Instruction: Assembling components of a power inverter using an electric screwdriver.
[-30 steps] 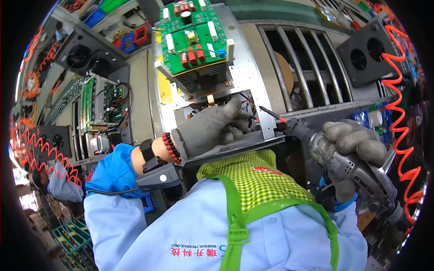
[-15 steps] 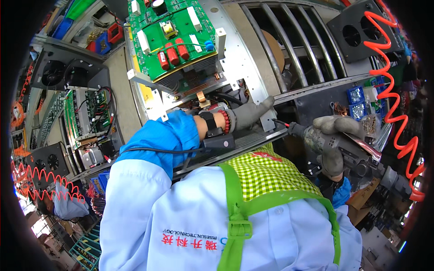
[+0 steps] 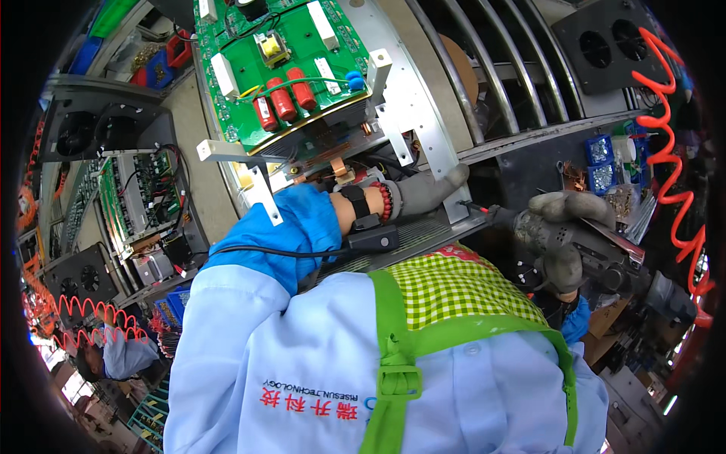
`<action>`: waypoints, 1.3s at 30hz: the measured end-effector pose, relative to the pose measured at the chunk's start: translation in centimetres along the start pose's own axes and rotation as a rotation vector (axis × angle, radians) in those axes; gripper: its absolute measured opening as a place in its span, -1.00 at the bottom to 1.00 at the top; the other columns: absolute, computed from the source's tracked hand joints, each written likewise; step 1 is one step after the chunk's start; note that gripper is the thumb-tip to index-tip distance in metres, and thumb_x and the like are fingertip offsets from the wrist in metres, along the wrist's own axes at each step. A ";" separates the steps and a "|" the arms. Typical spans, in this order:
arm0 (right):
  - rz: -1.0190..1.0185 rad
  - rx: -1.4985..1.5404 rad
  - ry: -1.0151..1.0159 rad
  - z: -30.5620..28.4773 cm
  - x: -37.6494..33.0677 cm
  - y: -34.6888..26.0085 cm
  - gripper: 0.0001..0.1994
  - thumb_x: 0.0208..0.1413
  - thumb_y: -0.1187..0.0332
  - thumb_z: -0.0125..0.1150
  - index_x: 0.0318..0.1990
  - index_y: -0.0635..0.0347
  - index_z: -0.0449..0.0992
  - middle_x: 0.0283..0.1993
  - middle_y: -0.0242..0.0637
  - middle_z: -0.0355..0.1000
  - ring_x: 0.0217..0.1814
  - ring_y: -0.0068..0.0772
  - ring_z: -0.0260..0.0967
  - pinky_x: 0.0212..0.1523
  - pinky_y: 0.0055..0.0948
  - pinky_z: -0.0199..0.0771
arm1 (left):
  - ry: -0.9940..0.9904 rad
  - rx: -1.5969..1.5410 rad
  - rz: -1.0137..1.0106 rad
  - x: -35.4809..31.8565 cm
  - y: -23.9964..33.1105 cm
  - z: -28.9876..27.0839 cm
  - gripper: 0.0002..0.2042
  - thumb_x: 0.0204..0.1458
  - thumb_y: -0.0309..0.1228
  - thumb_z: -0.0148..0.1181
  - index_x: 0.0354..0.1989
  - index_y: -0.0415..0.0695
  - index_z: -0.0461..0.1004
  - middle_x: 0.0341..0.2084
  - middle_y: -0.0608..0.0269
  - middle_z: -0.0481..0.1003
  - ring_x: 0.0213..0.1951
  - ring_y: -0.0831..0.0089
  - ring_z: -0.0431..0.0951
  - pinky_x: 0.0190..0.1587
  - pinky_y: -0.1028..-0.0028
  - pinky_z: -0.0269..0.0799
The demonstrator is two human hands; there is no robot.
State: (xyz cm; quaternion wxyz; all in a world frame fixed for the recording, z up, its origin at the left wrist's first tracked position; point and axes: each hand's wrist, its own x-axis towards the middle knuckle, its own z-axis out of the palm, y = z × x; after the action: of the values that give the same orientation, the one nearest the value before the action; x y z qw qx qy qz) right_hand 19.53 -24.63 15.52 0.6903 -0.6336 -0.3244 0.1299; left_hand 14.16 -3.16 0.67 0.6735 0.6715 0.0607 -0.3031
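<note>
My left hand (image 3: 427,193), in a grey glove, grips the near right corner of an open metal chassis (image 3: 431,125); some of its fingers are hidden. A cordless power screwdriver (image 3: 535,233) lies sideways in my gloved right hand (image 3: 569,207), which is closed around its body. Its thin bit points left, with the tip at the outer side of the chassis corner, beside my left fingertips. Inside the chassis sits a green circuit board (image 3: 302,49) with red capacitors (image 3: 282,104) and white blocks. Below the board, copper pieces (image 3: 342,168) and dark cables show behind my left wrist.
Metal roller bars (image 3: 484,64) run beyond the chassis at the right. Blue bins of screws (image 3: 601,178) stand past the screwdriver, and a coiled red hose (image 3: 673,193) hangs at far right. Another opened unit (image 3: 140,193) lies at left; a person (image 3: 128,356) bends in the lower left.
The view has shifted slightly, so the chassis and board sit a little further left and lower. Both hands keep their hold, and the screwdriver bit stays at the chassis corner.
</note>
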 end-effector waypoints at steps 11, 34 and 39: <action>0.064 0.047 0.031 -0.2 0.1 1.1 -0.50 0.12 0.31 0.30 0.15 0.32 0.30 -0.12 -0.12 0.48 -0.01 -0.14 0.50 0.04 -0.16 0.55 | 0.005 0.008 -0.029 0.2 -0.3 0.1 -0.14 0.13 0.48 -0.47 -0.44 -0.11 0.50 -0.70 0.25 0.38 -0.65 0.44 0.32 -0.49 0.37 0.30; 0.166 -0.155 -0.104 2.5 1.7 0.5 -0.62 0.10 0.57 0.30 0.05 0.23 0.32 -0.18 -0.23 0.50 -0.14 -0.48 0.53 -0.08 -0.45 0.57 | 0.030 0.314 0.178 -5.7 0.1 -2.4 -0.57 0.26 -0.05 -0.09 -0.25 -0.22 0.49 -0.61 0.29 0.41 -0.62 0.47 0.36 -0.39 0.40 0.38; 0.185 -0.112 -0.094 2.1 1.8 0.8 -0.62 0.09 0.57 0.32 0.03 0.21 0.33 -0.21 -0.21 0.53 -0.19 -0.47 0.53 -0.09 -0.42 0.58 | -0.032 0.095 0.140 -17.0 0.7 -3.8 -0.67 0.16 -0.50 -0.02 0.10 -0.28 0.40 -0.26 0.13 0.56 -0.22 0.42 0.62 -0.17 0.44 0.52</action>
State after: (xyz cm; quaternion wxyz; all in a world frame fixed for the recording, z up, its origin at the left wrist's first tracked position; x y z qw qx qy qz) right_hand 19.81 -21.73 15.24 0.6230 -0.6915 -0.3031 0.2043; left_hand 1.97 5.97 9.27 0.6613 0.7004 -0.0117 -0.2682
